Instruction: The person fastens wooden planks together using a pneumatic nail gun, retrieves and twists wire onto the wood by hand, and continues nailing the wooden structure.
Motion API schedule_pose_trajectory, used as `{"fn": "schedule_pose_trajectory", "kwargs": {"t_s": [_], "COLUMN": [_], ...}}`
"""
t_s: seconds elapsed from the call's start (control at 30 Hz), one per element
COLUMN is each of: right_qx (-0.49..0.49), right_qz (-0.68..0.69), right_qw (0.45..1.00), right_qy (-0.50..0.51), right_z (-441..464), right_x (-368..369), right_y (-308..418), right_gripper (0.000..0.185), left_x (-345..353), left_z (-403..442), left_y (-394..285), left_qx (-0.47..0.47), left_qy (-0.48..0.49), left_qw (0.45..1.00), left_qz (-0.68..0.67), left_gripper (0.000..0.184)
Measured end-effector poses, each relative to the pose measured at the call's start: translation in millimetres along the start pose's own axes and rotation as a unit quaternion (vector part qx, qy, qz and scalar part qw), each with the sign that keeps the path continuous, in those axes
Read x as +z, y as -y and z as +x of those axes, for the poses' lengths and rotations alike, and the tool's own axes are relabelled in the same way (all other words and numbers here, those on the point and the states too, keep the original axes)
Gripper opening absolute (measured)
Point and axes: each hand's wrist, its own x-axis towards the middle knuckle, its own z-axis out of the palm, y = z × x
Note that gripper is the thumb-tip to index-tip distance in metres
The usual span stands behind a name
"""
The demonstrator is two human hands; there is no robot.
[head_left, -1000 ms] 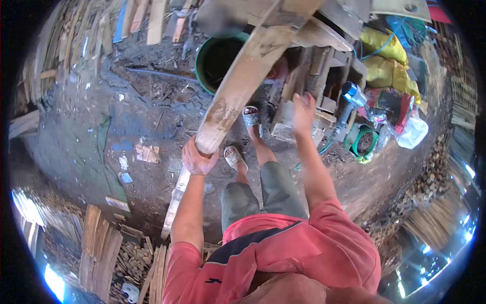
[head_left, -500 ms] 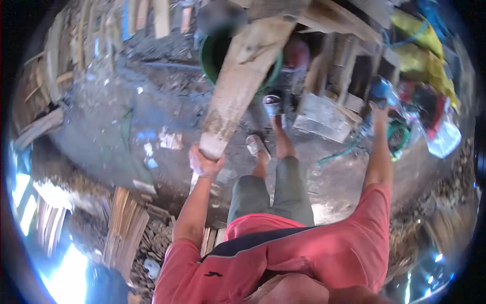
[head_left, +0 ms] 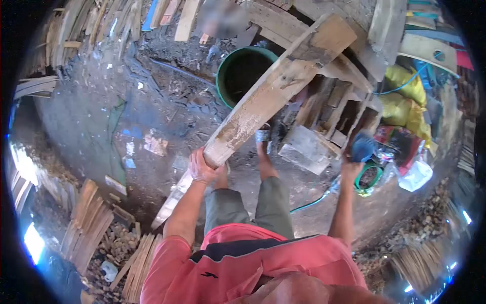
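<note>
A long, thick wooden plank (head_left: pixel 273 96) with rough, pale patches slants from lower left to upper right. My left hand (head_left: pixel 204 167) is wrapped round its near end. Just below that hand, another pale board (head_left: pixel 173 200) slopes down toward the ground. Off to the right, my right hand (head_left: pixel 351 166) is closed on a blurred blue object (head_left: pixel 363 147) whose kind I cannot make out. The plank's far end lies over a stack of wood (head_left: pixel 331 109), and its middle passes over the edge of a green tub (head_left: pixel 221 81).
A small green container (head_left: pixel 368 178), a white plastic bag (head_left: pixel 416 176) and yellow sacks (head_left: pixel 405 96) lie at the right. A teal hose (head_left: pixel 314 202) runs across the dirt floor. Slats (head_left: pixel 91 218) are stacked at lower left, and wood chips (head_left: pixel 428 215) heap at lower right.
The plank has swung, its far end moving right and uncovering more of the green tub. My right hand, with the blue object, has come lower and closer to my body.
</note>
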Motion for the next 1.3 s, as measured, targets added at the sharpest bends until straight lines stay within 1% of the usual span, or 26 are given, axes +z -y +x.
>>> {"fn": "schedule_pose_trajectory", "kwargs": {"t_s": [0.07,0.1,0.13,0.17,0.2,0.3,0.4,0.43,0.53,0.57,0.63,0.73,0.83,0.87,0.93,1.03,1.1,1.17,1.2,1.23,1.27,1.3], "right_qx": [0.044,0.088,-0.069,-0.079,-0.092,0.042,-0.041,-0.074,-0.169,-0.202,-0.079,-0.094,-0.195,-0.194,-0.194,-0.281,-0.420,-0.405,-0.322,-0.237,-0.180,-0.189], "right_qz": [-0.017,-0.034,-0.074,-0.110,-0.145,-0.009,-0.021,-0.022,-0.028,-0.036,0.041,0.043,-0.008,-0.027,-0.065,-0.129,-0.231,-0.224,-0.166,-0.105,-0.107,-0.121], "right_qw": [0.996,0.988,0.991,0.983,0.972,0.971,0.969,0.968,0.959,0.954,0.973,0.974,0.957,0.960,0.963,0.941,0.874,0.882,0.925,0.955,0.969,0.966], "right_qy": [0.073,0.121,0.091,0.126,0.160,0.234,0.242,0.237,0.226,0.221,0.211,0.204,0.214,0.202,0.177,0.134,0.081,0.085,0.116,0.146,0.132,0.126], "right_z": [-50,-73,-92,-103,-114,-143,-151,-152,-155,-159,-172,-174,-173,-175,-181,-172,-175,-185,-192,-197,-198,-201], "right_x": [-5,-7,-1,0,4,25,47,53,68,73,77,82,87,90,98,99,103,107,110,114,122,125], "right_y": [68,101,127,130,145,207,217,214,194,199,215,208,203,210,229,200,214,234,251,261,264,272], "right_gripper": [0.035,0.030,0.028,0.028,0.027,0.016,0.013,0.012,0.008,0.006,0.006,0.007,0.006,0.006,0.015,0.004,0.010,0.020,0.025,0.030,0.030,0.029], "left_x": [2,1,-3,-7,-5,-5,-7,-8,-9,-10,-12,-12,-13,-13,-12,-14,-14,-14,-14,-15,-17,-18], "left_z": [-1,2,5,3,1,-3,-1,-1,-4,-4,-4,-1,0,0,0,1,1,1,1,1,0,-1], "left_y": [7,5,4,4,5,9,11,11,13,14,13,13,13,13,14,12,12,13,13,14,13,12], "left_qx": [0.001,0.008,0.011,0.012,0.007,0.000,0.014,0.014,-0.024,-0.025,-0.024,-0.003,0.000,0.000,0.002,0.004,0.002,0.004,0.006,0.007,0.002,-0.002], "left_qy": [0.003,-0.006,-0.014,-0.019,-0.024,-0.032,-0.054,-0.058,-0.006,-0.006,-0.003,-0.034,-0.042,-0.040,-0.038,-0.044,-0.037,-0.034,-0.035,-0.038,-0.034,-0.032], "left_qw": [1.000,1.000,1.000,0.999,0.999,0.998,0.996,0.995,0.995,0.995,0.995,0.994,0.993,0.993,0.994,0.993,0.994,0.994,0.994,0.994,0.994,0.994], "left_qz": [-0.014,-0.020,-0.025,-0.027,-0.025,-0.058,-0.073,-0.077,-0.097,-0.096,-0.097,-0.107,-0.106,-0.106,-0.107,-0.106,-0.104,-0.104,-0.104,-0.105,-0.104,-0.106], "left_gripper": [0.093,0.089,0.084,0.080,0.081,0.081,0.081,0.081,0.083,0.083,0.082,0.082,0.081,0.081,0.081,0.082,0.082,0.083,0.083,0.083,0.082,0.082]}}
